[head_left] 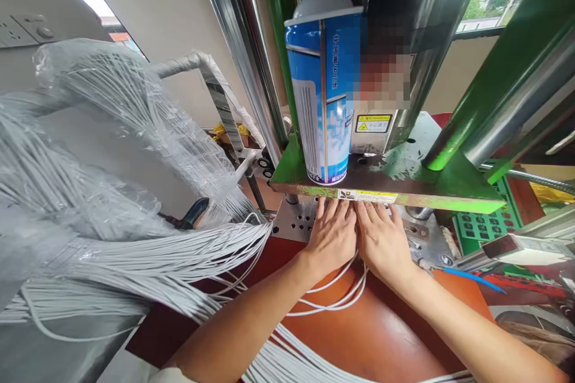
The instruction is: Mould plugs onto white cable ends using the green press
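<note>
My left hand point(335, 233) and my right hand point(381, 239) lie side by side, palms down, over the metal mould plate point(294, 218) of a green press. Their fingers stretch forward, slightly apart, with the tips reaching beneath the edge of the press's upper plate point(449, 198). Thin white cables point(335, 306) loop out from below both palms onto the reddish-brown work surface point(381, 335). What the fingertips touch is hidden.
A blue spray can point(321, 102) stands on the upper plate, beside a warning label point(372, 124). Bundles of white cable point(171, 257), some wrapped in clear plastic, fill the left side. A green button panel point(483, 227) is at right, near a blue-handled tool point(476, 278).
</note>
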The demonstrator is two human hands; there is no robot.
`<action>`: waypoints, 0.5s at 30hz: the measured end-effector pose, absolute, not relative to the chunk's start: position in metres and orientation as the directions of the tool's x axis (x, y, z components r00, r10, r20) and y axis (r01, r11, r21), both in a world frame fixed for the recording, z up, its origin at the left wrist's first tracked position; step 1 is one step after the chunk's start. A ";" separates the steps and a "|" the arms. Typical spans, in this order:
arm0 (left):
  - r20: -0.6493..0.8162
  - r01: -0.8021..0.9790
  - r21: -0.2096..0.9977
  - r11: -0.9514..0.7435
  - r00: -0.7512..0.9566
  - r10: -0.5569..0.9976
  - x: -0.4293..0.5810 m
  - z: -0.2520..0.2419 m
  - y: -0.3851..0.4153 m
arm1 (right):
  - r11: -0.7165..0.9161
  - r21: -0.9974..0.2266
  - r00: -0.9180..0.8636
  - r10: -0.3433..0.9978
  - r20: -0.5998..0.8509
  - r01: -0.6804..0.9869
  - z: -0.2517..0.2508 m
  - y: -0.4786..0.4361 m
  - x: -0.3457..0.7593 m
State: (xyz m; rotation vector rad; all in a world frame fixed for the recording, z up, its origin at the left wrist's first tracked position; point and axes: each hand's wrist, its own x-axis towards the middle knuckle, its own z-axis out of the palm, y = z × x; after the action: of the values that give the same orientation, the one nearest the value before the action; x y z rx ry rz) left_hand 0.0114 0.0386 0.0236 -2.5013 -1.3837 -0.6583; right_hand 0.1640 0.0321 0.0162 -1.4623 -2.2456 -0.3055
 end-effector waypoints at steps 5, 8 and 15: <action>0.519 0.850 0.011 -0.526 0.445 0.730 0.016 0.015 0.053 | 0.360 -0.009 -0.318 0.836 0.447 0.933 0.016 0.049 0.156; 0.529 0.844 0.020 -0.536 0.446 0.722 0.018 0.013 0.060 | 0.361 -0.031 -0.306 0.830 0.466 0.932 0.016 0.055 0.155; 0.509 0.777 0.181 -0.603 0.450 0.734 -0.006 0.035 0.044 | 0.430 -0.105 -0.316 0.789 0.527 0.897 0.023 0.024 0.184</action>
State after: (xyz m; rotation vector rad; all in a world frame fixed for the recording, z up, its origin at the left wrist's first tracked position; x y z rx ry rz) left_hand -0.0058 0.0439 0.0349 -2.6079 -1.3613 -0.8544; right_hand 0.1835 0.0236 0.0235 -1.4189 -2.1791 -0.2814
